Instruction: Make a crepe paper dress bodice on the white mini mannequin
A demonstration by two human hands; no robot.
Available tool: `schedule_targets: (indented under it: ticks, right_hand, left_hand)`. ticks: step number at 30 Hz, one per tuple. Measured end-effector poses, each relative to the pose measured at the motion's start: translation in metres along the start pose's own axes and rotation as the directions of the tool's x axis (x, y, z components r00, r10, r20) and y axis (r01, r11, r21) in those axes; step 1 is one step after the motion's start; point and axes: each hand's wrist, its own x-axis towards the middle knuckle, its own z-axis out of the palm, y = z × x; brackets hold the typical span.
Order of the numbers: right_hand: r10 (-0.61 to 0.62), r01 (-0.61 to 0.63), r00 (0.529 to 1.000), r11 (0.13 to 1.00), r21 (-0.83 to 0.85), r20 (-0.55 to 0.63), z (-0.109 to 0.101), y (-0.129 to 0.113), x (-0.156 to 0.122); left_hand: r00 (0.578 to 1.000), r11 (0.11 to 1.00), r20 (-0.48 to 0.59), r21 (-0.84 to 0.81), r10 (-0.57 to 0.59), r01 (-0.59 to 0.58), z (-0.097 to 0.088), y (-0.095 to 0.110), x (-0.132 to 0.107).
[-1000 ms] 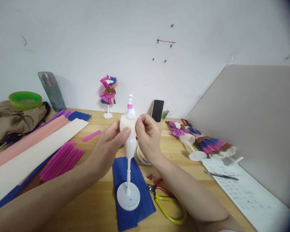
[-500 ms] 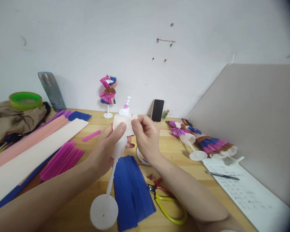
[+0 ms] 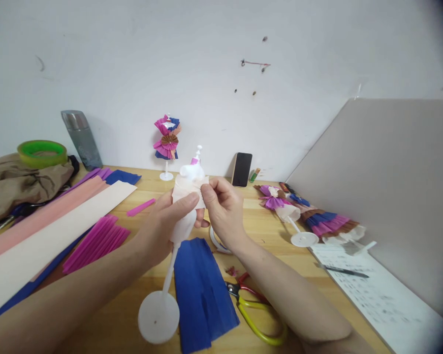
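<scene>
My left hand (image 3: 158,231) grips the torso of a small white plastic mannequin (image 3: 177,233), tilted so its round base (image 3: 158,317) hangs toward me at lower left. A strip of pale peach crepe paper (image 3: 186,191) wraps its chest. My right hand (image 3: 223,209) pinches the right end of that strip against the figure. A pink collar and white knob top the mannequin. Below my hands a blue crepe sheet (image 3: 203,292) lies on the wooden table (image 3: 258,223).
Yellow-and-red scissors (image 3: 254,314) lie right of the blue sheet. Long peach, cream, blue and magenta paper strips (image 3: 55,231) fill the left. A dressed mannequin (image 3: 167,142), phone (image 3: 241,169) and grey bottle (image 3: 80,138) stand by the wall. Dressed figures (image 3: 302,219), a pen and a printed sheet lie right.
A second ago the mannequin stood upright on the blue sheet. It is now lifted and tilted, its base swung to the lower left, and my right fingers have shifted along the peach strip.
</scene>
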Motion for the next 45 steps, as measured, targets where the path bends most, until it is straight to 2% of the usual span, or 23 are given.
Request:
schedule_targets:
  ticks: [4,8,11,15,22,26,29,31,34,36,39,45]
  right_hand:
    - [0.018,-0.022,0.998,0.997,0.076,0.054,0.0,-0.003,0.003]
    - [0.046,-0.055,0.99,0.996,0.067,0.135,-0.003,-0.003,0.007]
    - [0.044,-0.057,0.981,0.996,0.063,0.191,-0.006,0.002,0.009]
    - [0.059,-0.079,0.981,0.991,0.105,0.183,-0.01,0.008,0.01]
    - [0.028,-0.066,0.977,0.983,0.174,0.214,-0.013,0.006,0.012]
    - [-0.022,-0.019,0.984,0.974,0.226,0.177,-0.013,0.006,0.013]
    - [-0.028,-0.011,0.985,0.974,0.228,0.168,-0.013,0.006,0.012]
    - [-0.044,0.014,0.989,0.978,0.207,0.141,-0.014,0.006,0.013]
    - [-0.1,0.09,0.993,0.984,0.151,0.056,-0.016,0.007,0.015]
    - [-0.13,0.127,0.991,0.986,0.112,0.018,-0.016,0.007,0.016]
    - [-0.139,0.138,0.99,0.987,0.081,0.011,-0.017,0.009,0.017]
    - [-0.118,0.118,0.993,0.99,0.079,0.0,-0.016,0.011,0.015]
  left_hand:
    - [0.995,1.0,0.1,-0.01,0.007,-0.006,-0.006,0.001,0.004]
    - [0.979,0.998,0.203,-0.064,-0.014,0.027,-0.015,0.001,0.011]
    - [0.975,0.993,0.212,-0.081,-0.062,0.081,-0.02,0.001,0.015]
    - [0.967,0.991,0.235,-0.075,-0.094,0.114,-0.025,-0.002,0.018]
    - [0.891,0.977,0.442,-0.125,-0.103,0.175,-0.032,-0.006,0.023]
    - [0.865,0.964,0.484,-0.14,-0.133,0.226,-0.035,-0.007,0.024]
    - [0.881,0.972,0.45,-0.105,-0.144,0.212,-0.036,-0.008,0.025]
    - [0.915,0.986,0.387,-0.066,-0.116,0.153,-0.036,-0.008,0.026]
    - [0.98,0.997,0.199,0.081,-0.005,-0.011,-0.031,-0.007,0.024]
    - [0.997,0.972,0.057,0.227,0.055,-0.066,-0.026,-0.005,0.022]
    - [0.997,0.941,-0.072,0.339,0.034,-0.008,-0.017,0.0,0.017]
    - [0.984,0.877,-0.177,0.474,0.005,0.081,-0.011,0.003,0.016]
